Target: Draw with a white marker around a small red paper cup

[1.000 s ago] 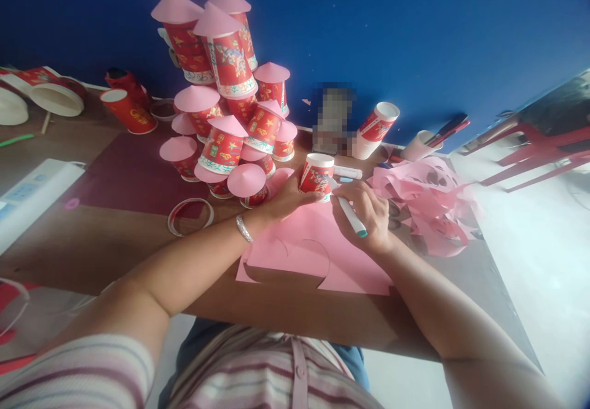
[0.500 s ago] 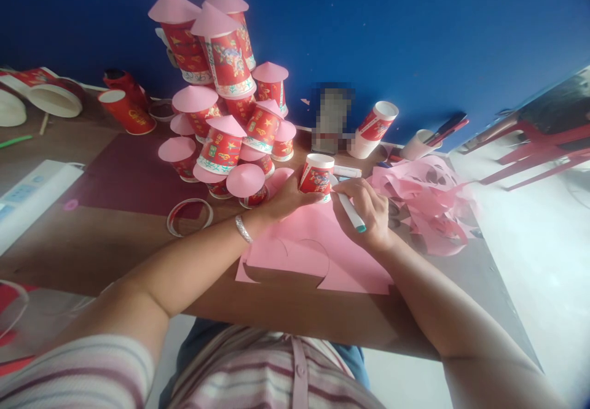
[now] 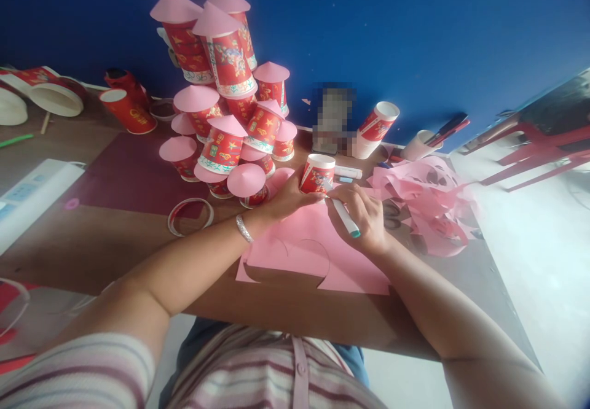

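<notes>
My left hand (image 3: 286, 199) is closed round a red paper cup (image 3: 317, 173) that stands upside down on a pink paper sheet (image 3: 318, 249). My right hand (image 3: 364, 215) grips a white marker with a green end (image 3: 343, 215), its tip down at the cup's base on the near right side. The sheet has rounded pieces cut out of its near edge. A silver bracelet (image 3: 243, 228) sits on my left wrist.
A stack of red cups with pink cone tops (image 3: 221, 96) rises just left of my hands. Pink paper scraps (image 3: 426, 203) lie to the right, more cups (image 3: 375, 128) and pens (image 3: 445, 131) behind. A paper ring (image 3: 190, 215), a white power strip (image 3: 32, 197) and the table's right edge are near.
My right hand and the marker have slid a little to the left around the cup's base. My left hand keeps the cup where it was.
</notes>
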Demonstrator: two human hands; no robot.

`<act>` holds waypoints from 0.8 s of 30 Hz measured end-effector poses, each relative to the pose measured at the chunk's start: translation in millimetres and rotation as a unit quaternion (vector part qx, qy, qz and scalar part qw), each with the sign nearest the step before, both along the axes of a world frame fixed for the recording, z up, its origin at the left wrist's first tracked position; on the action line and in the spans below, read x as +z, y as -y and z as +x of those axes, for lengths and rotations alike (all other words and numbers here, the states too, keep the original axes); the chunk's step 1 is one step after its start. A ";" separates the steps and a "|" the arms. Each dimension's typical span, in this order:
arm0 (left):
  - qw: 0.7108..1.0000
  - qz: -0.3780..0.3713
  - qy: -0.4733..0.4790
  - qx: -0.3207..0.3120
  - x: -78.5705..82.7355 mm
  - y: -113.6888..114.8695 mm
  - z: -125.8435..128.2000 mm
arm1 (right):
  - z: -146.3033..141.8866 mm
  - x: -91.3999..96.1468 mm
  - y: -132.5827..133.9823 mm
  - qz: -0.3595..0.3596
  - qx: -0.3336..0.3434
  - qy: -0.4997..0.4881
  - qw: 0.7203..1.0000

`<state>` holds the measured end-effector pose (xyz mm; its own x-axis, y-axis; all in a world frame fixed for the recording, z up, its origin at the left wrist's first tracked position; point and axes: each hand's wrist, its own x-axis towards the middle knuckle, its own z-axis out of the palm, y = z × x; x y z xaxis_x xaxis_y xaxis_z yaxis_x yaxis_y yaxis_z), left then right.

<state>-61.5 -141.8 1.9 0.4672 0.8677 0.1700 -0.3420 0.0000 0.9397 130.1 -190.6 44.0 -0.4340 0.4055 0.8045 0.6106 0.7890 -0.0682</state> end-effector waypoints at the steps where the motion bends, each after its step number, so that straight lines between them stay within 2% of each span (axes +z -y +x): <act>1: 1.000 0.000 -0.006 0.005 1.0 0.7 -0.1 | -0.2 -0.3 0.3 -0.002 0.003 0.002 1.000; 24: 0.998 -0.009 -0.051 0.028 6.0 2.4 0.5 | -2.9 -3.2 5.2 -0.009 -0.004 0.035 0.999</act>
